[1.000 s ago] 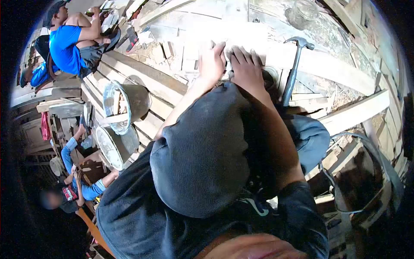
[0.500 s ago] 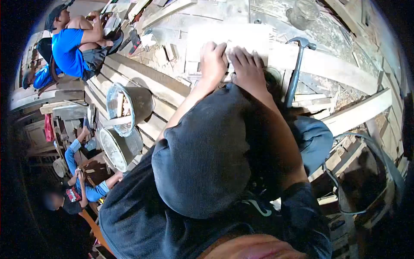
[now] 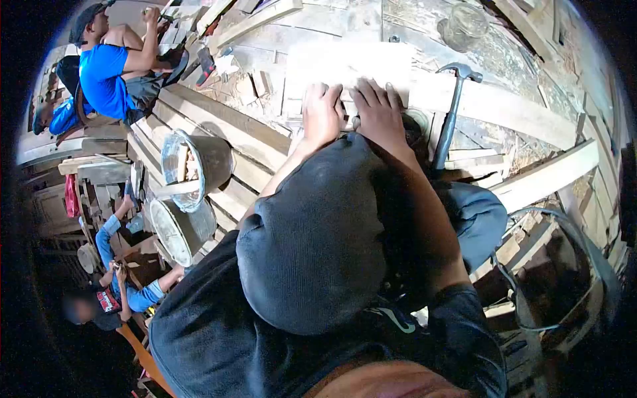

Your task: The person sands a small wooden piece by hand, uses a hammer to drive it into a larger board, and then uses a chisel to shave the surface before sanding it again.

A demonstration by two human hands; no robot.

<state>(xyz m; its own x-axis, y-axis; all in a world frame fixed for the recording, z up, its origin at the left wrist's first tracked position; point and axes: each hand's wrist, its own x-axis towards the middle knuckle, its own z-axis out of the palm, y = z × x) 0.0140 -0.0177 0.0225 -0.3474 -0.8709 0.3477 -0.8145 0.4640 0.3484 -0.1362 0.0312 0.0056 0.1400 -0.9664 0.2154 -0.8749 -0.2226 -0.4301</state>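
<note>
A bright, overexposed pale board (image 3: 352,60) lies before my knees, its surface detail washed out by the light. My left hand (image 3: 322,113) lies at its near edge, fingers forward and pressed down. Beside it, my right hand (image 3: 378,113) rests on the same edge with its fingers stretched and slightly spread. A small dark gap shows between the two hands. To the right of my right hand, apart from it, a claw hammer (image 3: 452,113) lies with its head away from me.
Two buckets (image 3: 213,159) stand on wooden slats at left, one holding wood scraps. A person in a blue shirt (image 3: 103,76) sits at upper left; another person (image 3: 109,298) sits lower left. Planks (image 3: 551,176) and a dark cable (image 3: 590,245) lie at right.
My hands have drawn slightly back toward me on the board, and their fingers lie flatter. The blue-shirted person's hand has risen. The hammer has stayed in place.
</note>
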